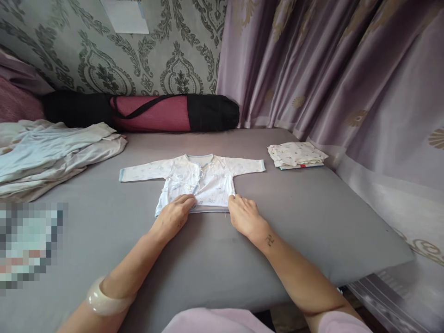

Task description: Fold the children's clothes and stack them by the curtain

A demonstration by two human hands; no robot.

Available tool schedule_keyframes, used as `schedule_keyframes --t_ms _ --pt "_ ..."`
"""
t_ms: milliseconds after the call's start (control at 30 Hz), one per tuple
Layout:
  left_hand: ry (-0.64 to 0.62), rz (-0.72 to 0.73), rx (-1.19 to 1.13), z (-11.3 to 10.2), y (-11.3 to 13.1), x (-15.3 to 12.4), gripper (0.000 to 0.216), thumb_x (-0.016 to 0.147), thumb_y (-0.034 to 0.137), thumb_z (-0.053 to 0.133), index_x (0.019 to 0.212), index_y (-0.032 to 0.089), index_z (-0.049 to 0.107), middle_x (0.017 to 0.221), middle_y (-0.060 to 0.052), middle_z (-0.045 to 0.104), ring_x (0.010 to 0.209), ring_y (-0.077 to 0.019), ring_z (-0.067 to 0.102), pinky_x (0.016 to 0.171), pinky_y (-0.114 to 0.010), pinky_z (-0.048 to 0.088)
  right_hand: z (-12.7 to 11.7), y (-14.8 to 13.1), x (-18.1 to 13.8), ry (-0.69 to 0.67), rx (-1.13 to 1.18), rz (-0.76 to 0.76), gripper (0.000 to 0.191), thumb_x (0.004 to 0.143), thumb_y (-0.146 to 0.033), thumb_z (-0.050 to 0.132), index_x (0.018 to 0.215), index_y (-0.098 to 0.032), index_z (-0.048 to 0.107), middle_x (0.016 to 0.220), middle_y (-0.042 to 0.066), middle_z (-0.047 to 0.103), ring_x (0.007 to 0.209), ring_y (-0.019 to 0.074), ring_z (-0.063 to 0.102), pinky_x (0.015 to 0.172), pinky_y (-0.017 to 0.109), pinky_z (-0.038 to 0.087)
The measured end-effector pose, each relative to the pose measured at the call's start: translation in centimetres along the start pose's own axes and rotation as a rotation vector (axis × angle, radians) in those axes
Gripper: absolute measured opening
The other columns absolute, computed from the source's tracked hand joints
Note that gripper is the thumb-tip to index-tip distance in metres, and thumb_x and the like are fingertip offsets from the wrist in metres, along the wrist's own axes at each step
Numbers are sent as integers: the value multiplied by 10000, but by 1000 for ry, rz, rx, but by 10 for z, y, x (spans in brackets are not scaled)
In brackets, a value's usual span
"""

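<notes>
Basically: both hands on the hem, shirt laid out flat

A small white shirt [215,187] lies front-up near mid-surface, neck away from the person, sleeves spread to either side. The right hand [244,212] is at the lower right corner, thumb and fingers pinched on the fabric. The left hand [175,212] is on the hem [213,209] nearer its middle, fingers curled; tips hidden, so can't tell whether they're clamped or just resting.

Handling notes, judgement only: a second layer peeks out below the front edge, so worth catching both layers together. Pull should be light and even; thin-looking cotton will likely skew if one side leads. The lower left corner lies loose outside the left hand, easiest place for a crease. Keep the ties [199,173] on the front flat, or they may bunch.

Surface: grey fabric cover [312,259], smooth, probably a bed. Folded pale cloths [298,155] sit at the far right, well apart from the sleeve. Loose pale fabric [52,148] is heaped at the left. A red and black roll bag [152,113] lies along the back.

Room: patterned wallpaper [104,55] behind, purple curtain [312,69] down the right side. Pixelated patch [27,245] at lower left, unreadable.
</notes>
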State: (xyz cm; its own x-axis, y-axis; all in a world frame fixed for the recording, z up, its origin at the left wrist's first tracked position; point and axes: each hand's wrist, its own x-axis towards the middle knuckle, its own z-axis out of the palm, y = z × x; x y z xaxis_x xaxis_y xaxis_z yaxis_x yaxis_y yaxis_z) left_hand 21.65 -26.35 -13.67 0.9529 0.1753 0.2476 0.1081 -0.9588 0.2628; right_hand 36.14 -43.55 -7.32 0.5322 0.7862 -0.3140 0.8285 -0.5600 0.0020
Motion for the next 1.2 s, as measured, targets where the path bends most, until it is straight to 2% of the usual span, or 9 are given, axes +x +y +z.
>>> schedule_keyframes --t_ms 300,400,467,600,667,800,900,1000,1200 --pt "37 81 100 0 0 3 305 897 73 363 949 179 645 991 -85 684 951 -234 599 836 -383 516 -5 12 -5 -29 19 -57 250 885 -64 448 1007 -130 655 1030 132 675 968 230 657 767 307 427" --pt "68 101 102 4 2 4 327 935 123 351 1097 167 631 1137 -98 676 1106 -260 584 947 -442 483 -5 20 2 -6 90 -81 260 956 -251 435 947 -166 681 1063 112 674 981 227 643 805 323 432" --pt "60 134 80 8 4 5 347 972 189 354 1231 168 583 1293 -106 616 1266 -264 507 1058 -455 416 1 21 14 114 142 -80 354 994 -311 357 1028 -170 679 1160 122 652 1068 228 609 879 339 425" --pt "-42 126 66 16 10 2 409 1005 335 353 1347 183 518 1450 -124 487 1385 -279 387 1130 -475 339 28 14 46 371 157 -144 557 1005 -389 289 1464 -84 371 1551 175 305 1443 266 228 1147 431 192" --pt "-74 91 57 15 13 0 426 1007 365 341 1365 200 506 1470 -125 462 1391 -287 378 1133 -505 321 42 13 57 302 173 -166 667 999 -455 247 1525 -47 210 1604 162 133 1484 261 69 1182 457 88" --pt "-113 22 -41 3 15 5 423 1005 394 326 1316 221 555 1428 -106 518 1348 -281 441 1108 -493 347 52 16 63 175 215 -151 736 991 -519 174 1530 -19 152 1608 147 76 1488 259 37 1193 464 37" --pt "-96 -76 -195 -12 7 27 400 989 374 345 1201 192 630 1226 -103 661 1087 -227 635 929 -339 489 47 16 59 182 233 -148 726 992 -509 194 1529 -23 164 1605 148 94 1487 263 44 1191 482 23" --pt "-52 -203 -247 -20 -10 66 324 926 284 422 1008 148 704 961 -84 724 857 -199 667 772 -272 500 42 8 55 269 234 -191 673 998 -432 239 1518 -6 201 1601 158 122 1487 254 57 1198 452 6" --pt "-98 -531 -176 -4 -29 131 201 806 213 566 888 125 727 878 -93 729 894 -213 663 784 -253 462 50 -10 51 266 302 -264 673 998 -437 244 1504 7 248 1593 170 152 1481 252 109 1203 402 112"
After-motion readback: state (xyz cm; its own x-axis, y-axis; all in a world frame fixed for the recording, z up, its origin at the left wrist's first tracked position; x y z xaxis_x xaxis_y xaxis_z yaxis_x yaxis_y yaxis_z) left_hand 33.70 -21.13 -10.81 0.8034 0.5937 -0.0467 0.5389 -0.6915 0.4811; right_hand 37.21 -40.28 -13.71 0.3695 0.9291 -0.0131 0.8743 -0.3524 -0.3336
